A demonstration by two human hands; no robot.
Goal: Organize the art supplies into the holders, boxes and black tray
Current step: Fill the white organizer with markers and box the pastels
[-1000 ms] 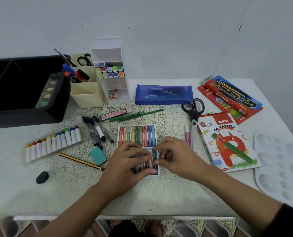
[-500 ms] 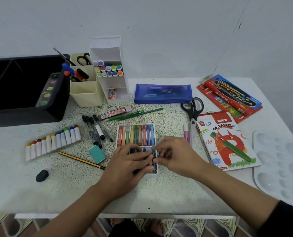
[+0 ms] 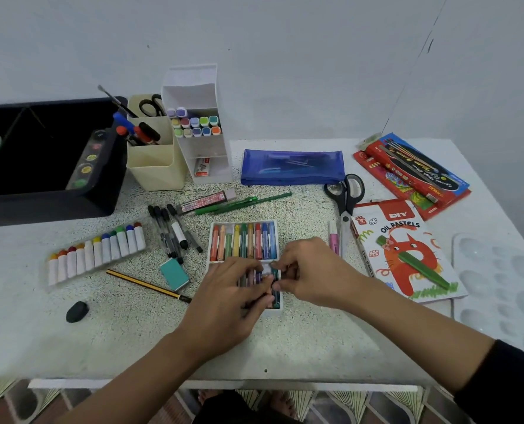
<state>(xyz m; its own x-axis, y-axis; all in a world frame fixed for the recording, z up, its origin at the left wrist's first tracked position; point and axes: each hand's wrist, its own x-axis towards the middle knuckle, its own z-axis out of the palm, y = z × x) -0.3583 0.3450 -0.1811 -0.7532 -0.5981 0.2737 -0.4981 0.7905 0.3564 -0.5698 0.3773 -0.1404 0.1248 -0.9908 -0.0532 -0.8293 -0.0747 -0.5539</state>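
**A:** Both hands were over the near half of the pastel tray. The left hand lay with bent fingers across the near row; I couldn't tell whether it gripped a stick. The right hand had its fingertips bunched on the teal pastel at that row's right end, pinching it.

**B:** Any different from a second before?

**A:** Only a little. The left fingers had been flatter and had since curled, and both hands' tips had drawn together at the right end. The tray hadn't shifted from mid-table, and its far row was full.

**B:** And for the tidying?

**A:** I'd judge the last sticks were being seated. A loose green pastel lay on the oil pastels box to the right, so the set wasn't complete. The pens, the paint tubes and the black tray at far left looked untouched.
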